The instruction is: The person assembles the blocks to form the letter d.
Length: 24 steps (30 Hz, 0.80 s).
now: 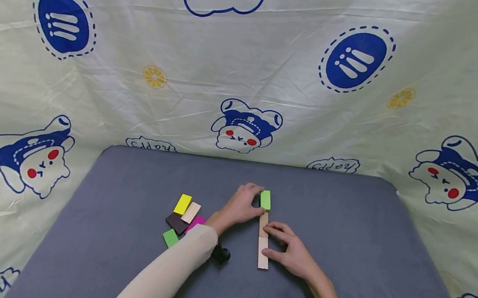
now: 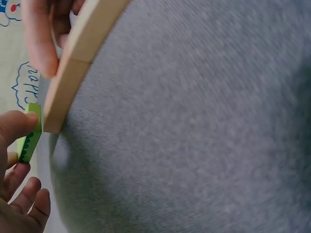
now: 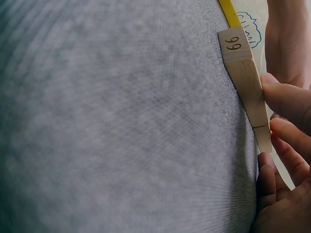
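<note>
Two wooden blocks (image 1: 263,243) lie end-to-end — a green block (image 1: 265,200) just beyond.

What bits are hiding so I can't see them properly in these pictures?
Magenta block: head view, partly hidden by the left arm.
Yellow block: right wrist view, cut off by the top edge.
Dark marks on the light green block: left wrist view, too small to read.
Nearer wooden block: left wrist view, cut off by the top edge.
</note>
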### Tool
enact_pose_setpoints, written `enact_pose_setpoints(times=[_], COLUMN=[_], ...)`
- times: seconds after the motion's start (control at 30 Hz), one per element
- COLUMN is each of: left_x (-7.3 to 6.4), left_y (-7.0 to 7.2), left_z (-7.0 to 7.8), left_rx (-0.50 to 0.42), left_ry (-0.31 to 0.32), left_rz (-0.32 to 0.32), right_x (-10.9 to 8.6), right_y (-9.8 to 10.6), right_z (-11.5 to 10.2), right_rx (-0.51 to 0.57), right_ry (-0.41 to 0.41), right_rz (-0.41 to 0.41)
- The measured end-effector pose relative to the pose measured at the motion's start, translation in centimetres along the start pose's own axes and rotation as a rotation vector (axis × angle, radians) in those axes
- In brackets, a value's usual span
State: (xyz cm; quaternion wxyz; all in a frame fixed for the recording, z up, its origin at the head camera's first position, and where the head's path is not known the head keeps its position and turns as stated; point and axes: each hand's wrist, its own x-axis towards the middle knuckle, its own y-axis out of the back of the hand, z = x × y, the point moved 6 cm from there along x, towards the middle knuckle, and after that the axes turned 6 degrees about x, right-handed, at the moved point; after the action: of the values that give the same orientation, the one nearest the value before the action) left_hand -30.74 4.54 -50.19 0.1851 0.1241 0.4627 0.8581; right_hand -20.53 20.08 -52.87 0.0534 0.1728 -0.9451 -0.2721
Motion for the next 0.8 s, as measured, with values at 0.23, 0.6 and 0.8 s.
enact_pose_setpoints(times=[0.23, 0.6, 0.8], left_x=[0.23, 0.65, 0.58], left_y=[-0.55, -0.76, -0.71], left_z=[-0.03, -0.28, -0.34], left_rx=[0.015, 0.051, 0.040], left_ry=[0.024, 0.045, 0.060], left_rz=[-0.049, -0.079, -0.067], right_x=[-0.24, -0.23, -0.19], right_y=[0.02, 0.01, 0.05], right_z=[-0.31, -0.50, -0.37], right_rx=[0.004, 0.019, 0.017], right_ry=[0.013, 0.011, 0.000], right_rz=[-0.005, -0.006, -0.013])
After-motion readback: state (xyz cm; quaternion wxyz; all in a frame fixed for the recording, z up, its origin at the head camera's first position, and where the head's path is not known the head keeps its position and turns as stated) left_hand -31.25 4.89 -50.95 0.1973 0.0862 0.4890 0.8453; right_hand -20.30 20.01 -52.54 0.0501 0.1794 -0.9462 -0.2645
